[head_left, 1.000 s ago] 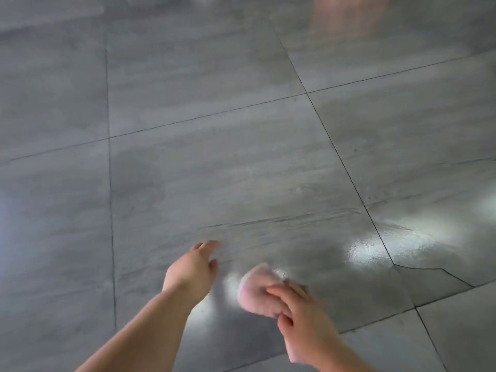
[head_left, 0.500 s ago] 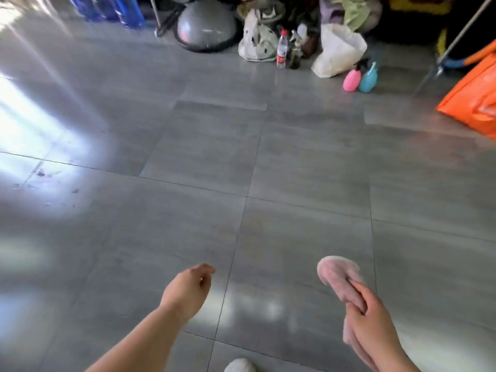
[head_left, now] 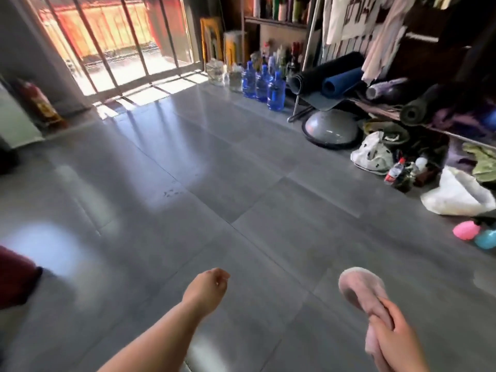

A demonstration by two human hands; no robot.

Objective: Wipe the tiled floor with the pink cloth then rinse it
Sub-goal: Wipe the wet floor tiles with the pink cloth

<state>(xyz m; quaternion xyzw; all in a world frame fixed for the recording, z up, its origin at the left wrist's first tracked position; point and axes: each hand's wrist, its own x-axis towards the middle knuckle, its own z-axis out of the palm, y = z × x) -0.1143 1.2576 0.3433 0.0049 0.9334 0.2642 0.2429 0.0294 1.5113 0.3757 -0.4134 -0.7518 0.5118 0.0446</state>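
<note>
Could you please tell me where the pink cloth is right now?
In the head view the pink cloth is at lower right, gripped by the right hand above the tiled floor, with the empty left hand to its left.

two arms in view, both bare from frame edge to fingertips. left hand (head_left: 208, 287): narrow wrist, forearm (head_left: 161, 331) widening toward the bottom edge; small dark speck near the knuckles. right hand (head_left: 397, 342): only hand and wrist show, cut by the corner. nails too blurred to tell.
</note>
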